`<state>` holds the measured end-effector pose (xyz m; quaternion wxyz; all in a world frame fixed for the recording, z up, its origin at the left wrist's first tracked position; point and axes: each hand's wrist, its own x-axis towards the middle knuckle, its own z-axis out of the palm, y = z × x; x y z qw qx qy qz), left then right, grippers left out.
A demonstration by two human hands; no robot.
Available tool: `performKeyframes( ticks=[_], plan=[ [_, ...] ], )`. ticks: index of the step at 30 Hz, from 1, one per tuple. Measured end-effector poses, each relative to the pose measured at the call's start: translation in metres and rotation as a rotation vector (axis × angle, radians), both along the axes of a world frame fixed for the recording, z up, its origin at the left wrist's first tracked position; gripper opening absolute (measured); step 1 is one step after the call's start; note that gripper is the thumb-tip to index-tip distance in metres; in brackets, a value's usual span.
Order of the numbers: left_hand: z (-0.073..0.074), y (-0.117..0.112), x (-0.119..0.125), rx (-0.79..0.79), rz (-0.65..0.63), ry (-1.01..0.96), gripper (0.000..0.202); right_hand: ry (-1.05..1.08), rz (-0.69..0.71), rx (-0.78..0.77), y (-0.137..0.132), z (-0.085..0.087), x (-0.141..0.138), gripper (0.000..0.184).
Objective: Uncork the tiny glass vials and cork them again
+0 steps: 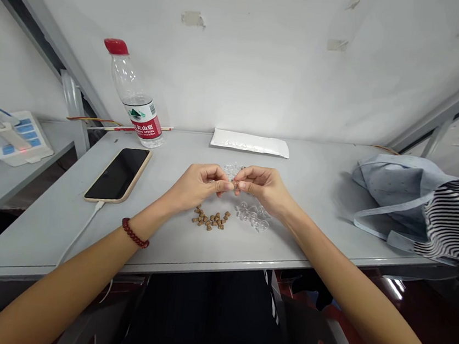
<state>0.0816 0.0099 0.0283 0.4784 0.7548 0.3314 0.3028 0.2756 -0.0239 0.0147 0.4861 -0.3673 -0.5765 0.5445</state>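
My left hand and my right hand meet over the middle of the table, thumbs and fingertips pinched together. Between them is a small brown piece, mostly covered by the fingers; whether clear plastic surrounds it I cannot tell. Below the left hand lies a loose group of small brown pellets. Clear, rounded plastic pieces are heaped just under the right hand. More clear pieces sit behind the fingertips, partly hidden by them.
A white flat packet lies by the wall. At left stand a red-capped water bottle and a phone with a white charging cable. A light blue bag with striped lining rests at right. The table's front edge is near me.
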Motion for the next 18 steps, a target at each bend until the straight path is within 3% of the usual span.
performKeyframes(
  ticks=[7, 11, 15, 18],
  plan=[
    [-0.009, 0.003, 0.003, 0.144, 0.073, 0.068, 0.034, -0.014, -0.005, 0.003, 0.004, -0.004, 0.000, 0.015],
    [0.000, 0.003, -0.002, 0.215, 0.101, 0.192, 0.032, -0.179, -0.160, 0.080, 0.004, -0.003, 0.003, 0.016],
    [0.006, 0.001, -0.010, 0.147, -0.123, 0.359, 0.020, -0.543, -0.385, 0.221, 0.010, -0.007, 0.008, 0.011],
    [0.005, -0.004, -0.012, 0.084, -0.271, 0.453, 0.022, -0.721, -0.373, 0.257, 0.014, -0.010, 0.012, 0.009]
  ],
)
